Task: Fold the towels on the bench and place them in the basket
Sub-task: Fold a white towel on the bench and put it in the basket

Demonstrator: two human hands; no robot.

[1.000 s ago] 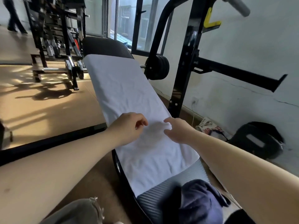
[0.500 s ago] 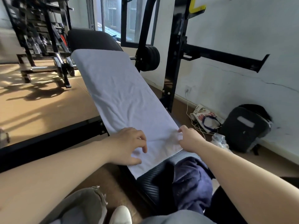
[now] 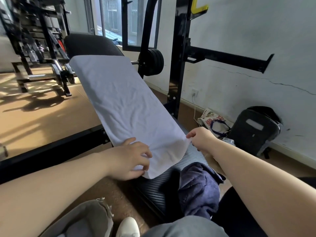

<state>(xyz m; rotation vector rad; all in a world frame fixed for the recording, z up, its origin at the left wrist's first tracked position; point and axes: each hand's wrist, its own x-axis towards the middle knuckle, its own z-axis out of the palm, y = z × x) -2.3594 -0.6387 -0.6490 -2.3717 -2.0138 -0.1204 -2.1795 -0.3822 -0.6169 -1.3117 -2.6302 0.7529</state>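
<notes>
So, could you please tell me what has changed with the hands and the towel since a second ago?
Both hands slid along the white towel from its middle to its near end; the left hand now grips the left corner, the right hand pinches the right corner. The towel stays spread along the bench, the dark blue cloth at its foot.

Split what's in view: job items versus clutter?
Job: white towel, near corners held by left hand and right hand; blue towel; bench.
Clutter: backpack, tote bag, weight plate.
</notes>
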